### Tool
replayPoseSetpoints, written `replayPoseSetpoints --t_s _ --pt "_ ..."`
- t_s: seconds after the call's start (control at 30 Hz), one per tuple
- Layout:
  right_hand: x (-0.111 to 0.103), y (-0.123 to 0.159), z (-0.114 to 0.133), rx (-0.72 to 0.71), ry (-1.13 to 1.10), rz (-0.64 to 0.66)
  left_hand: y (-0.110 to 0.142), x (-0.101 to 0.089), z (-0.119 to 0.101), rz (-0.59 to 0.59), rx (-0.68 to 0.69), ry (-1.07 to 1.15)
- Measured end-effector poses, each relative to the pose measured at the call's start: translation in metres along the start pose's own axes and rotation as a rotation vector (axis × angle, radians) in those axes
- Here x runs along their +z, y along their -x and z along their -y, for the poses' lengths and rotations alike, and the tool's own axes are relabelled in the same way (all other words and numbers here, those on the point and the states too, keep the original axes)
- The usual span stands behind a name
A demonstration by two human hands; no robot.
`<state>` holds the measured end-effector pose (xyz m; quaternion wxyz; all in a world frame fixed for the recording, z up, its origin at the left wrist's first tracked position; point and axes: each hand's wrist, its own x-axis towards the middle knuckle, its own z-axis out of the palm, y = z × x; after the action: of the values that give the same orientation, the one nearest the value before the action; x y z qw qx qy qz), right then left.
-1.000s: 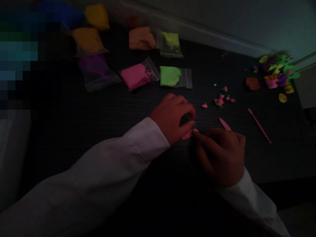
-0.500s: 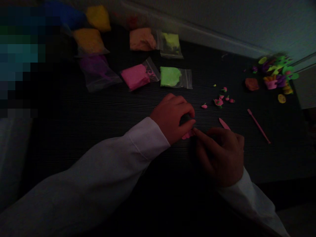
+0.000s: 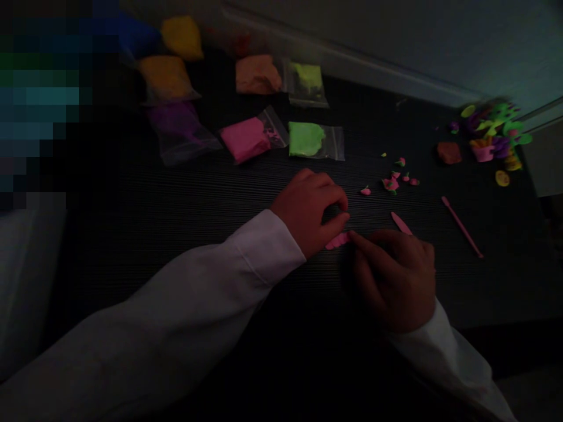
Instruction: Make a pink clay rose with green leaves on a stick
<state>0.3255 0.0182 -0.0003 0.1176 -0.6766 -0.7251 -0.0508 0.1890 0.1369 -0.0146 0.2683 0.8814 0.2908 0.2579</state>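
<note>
A short strip of pink clay with a scalloped edge lies on the dark table between my hands. My left hand rests beside it with bent fingers; a gap shows between thumb and index finger, and nothing is seen in it. The left thumb is close above the strip. My right hand is closed, with its index fingertip at the strip's right end and the other fingers curled in. Whether its thumb touches the clay, I cannot tell. Just beyond the right hand lies a pink pointed clay tool, partly hidden by it.
Small pink clay buds with green leaves lie beyond my right hand. A thin pink tool is to the right. Bags of pink clay, green clay and other colours stand behind. Coloured clay pieces crowd the far right.
More of the pink strip shows between the hands, and the right index fingertip is slightly farther right and lower. The left hand has barely moved. The whole view has shifted a little.
</note>
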Motion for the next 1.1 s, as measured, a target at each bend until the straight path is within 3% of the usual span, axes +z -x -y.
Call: replayPoseSetpoints --t_s 0.9,1.1 --pt "-0.0014 -0.0009 0.0049 -0.072 -0.03 0.035 -0.0007 -0.0007 0.0004 0.017 0.0 0.022" --pt "-0.0015 -0.0026 0.0073 -0.123 -0.016 0.127 -0.0016 -0.0027 -0.0015 -0.022 -0.028 0.072"
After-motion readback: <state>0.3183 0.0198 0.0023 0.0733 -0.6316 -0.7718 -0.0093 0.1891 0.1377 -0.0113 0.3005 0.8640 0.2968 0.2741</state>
